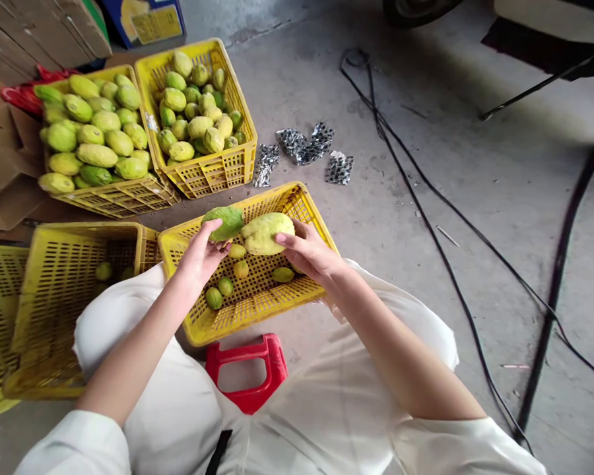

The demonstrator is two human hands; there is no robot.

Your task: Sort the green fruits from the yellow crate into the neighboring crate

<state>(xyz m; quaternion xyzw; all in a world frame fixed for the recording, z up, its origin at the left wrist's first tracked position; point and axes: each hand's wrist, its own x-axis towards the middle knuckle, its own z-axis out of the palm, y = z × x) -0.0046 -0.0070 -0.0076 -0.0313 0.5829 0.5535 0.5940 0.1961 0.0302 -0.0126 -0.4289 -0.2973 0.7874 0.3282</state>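
Your left hand [200, 254] pinches a green fruit [229, 223] between thumb and fingers, while your right hand [313, 252] grips a larger yellow fruit [264, 232], thumb on top. You hold both side by side over the yellow basket [250, 311] in front of you; whether they touch, you cannot tell from here. A few small fruits [241, 269] lie inside it, and a red stool [273, 363] shows just below its near edge. Beyond, two crates [205, 177] sit side by side, heaped with similar fruit. Behind them, a blue box [117, 26] carries a yellow panel [156, 25], its print too blurred to read; dark-spotted silvery wrappers [297, 146] lie on the floor to the right of the crates
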